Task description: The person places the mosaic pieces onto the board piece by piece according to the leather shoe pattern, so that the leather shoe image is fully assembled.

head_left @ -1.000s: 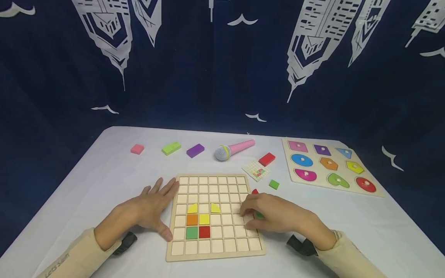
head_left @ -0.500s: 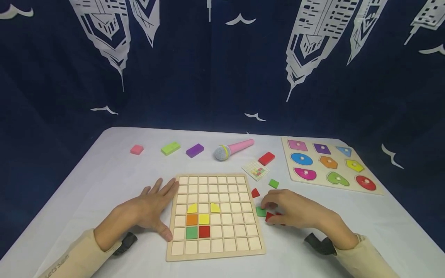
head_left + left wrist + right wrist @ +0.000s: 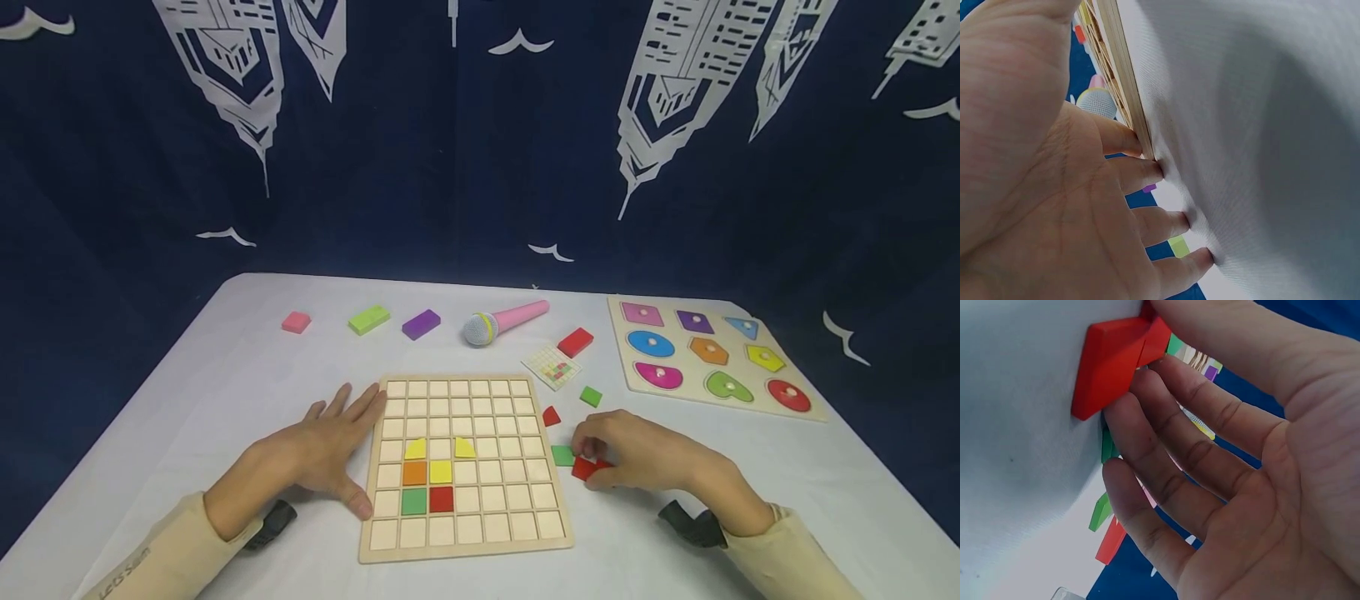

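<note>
A wooden grid board (image 3: 491, 498) lies flat in the middle of the table, several yellow, orange, green and red tiles set in its left half. Along its left edge my left hand (image 3: 322, 450) rests with spread fingers, thumb by the lower left side; in the left wrist view its fingertips (image 3: 1147, 169) touch the board's rim and the cloth. To the right of the board, my right hand (image 3: 645, 450) pinches a red tile (image 3: 1157, 340) between thumb and index finger. Another red tile (image 3: 1107, 365) stands against it. A green tile (image 3: 562, 456) lies between these and the board.
Beyond the right hand are a red rounded tile (image 3: 551, 416), a small green tile (image 3: 591, 397), a pattern card (image 3: 551, 367) and a red block (image 3: 576, 342). A toy microphone (image 3: 517, 317) and several blocks line the back. A shape puzzle (image 3: 701, 395) lies at right.
My right hand has moved right, from the board's right edge to the red tiles beside it, and its thumb and finger have closed in there. My left hand has stayed put.
</note>
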`<control>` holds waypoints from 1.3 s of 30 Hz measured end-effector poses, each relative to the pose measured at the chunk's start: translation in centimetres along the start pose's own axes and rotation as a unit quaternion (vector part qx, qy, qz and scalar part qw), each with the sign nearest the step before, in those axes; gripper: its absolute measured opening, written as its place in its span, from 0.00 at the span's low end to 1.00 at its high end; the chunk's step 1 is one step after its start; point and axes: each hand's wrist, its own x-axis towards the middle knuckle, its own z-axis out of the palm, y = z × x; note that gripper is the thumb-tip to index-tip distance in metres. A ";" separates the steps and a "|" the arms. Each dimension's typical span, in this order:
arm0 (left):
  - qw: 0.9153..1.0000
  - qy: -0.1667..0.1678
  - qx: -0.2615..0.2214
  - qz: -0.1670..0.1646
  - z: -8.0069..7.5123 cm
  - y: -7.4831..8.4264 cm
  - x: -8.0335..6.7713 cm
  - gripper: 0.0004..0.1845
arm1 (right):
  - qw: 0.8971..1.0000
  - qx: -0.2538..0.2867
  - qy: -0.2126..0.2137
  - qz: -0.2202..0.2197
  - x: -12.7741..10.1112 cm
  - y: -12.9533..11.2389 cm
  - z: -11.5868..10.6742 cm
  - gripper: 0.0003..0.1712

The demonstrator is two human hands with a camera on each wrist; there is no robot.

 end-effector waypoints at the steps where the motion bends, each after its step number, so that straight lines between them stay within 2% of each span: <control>1: 1.000 0.000 0.001 0.001 0.0 0.0 0.0 0.80 | 1.000 0.000 0.000 -0.001 0.0 0.0 0.0 0.14; 10: 1.000 0.001 -0.007 0.005 0.0 0.0 0.0 0.80 | 1.000 -0.004 -0.004 -0.010 0.0 -0.2 0.0 0.13; 15: 1.000 0.001 -0.004 0.005 -0.1 0.0 0.0 0.80 | 1.000 -0.011 0.003 -0.029 -0.1 -0.6 -0.3 0.13; 20: 1.000 0.000 -0.003 0.003 -0.2 0.0 0.0 0.80 | 0.999 -0.004 0.008 -0.049 0.1 -1.9 -0.4 0.12; 25: 1.000 -0.002 -0.009 0.000 -0.1 -0.1 0.0 0.80 | 0.998 0.000 -0.007 -0.061 1.1 -3.2 0.0 0.13; 34: 1.000 -0.002 -0.010 -0.001 0.1 -0.1 0.0 0.80 | 0.996 -0.013 -0.023 -0.082 2.9 -5.7 0.6 0.14; 39: 1.000 -0.004 -0.012 0.002 0.0 0.0 -0.2 0.80 | 0.993 -0.021 -0.026 -0.111 3.4 -6.5 0.7 0.12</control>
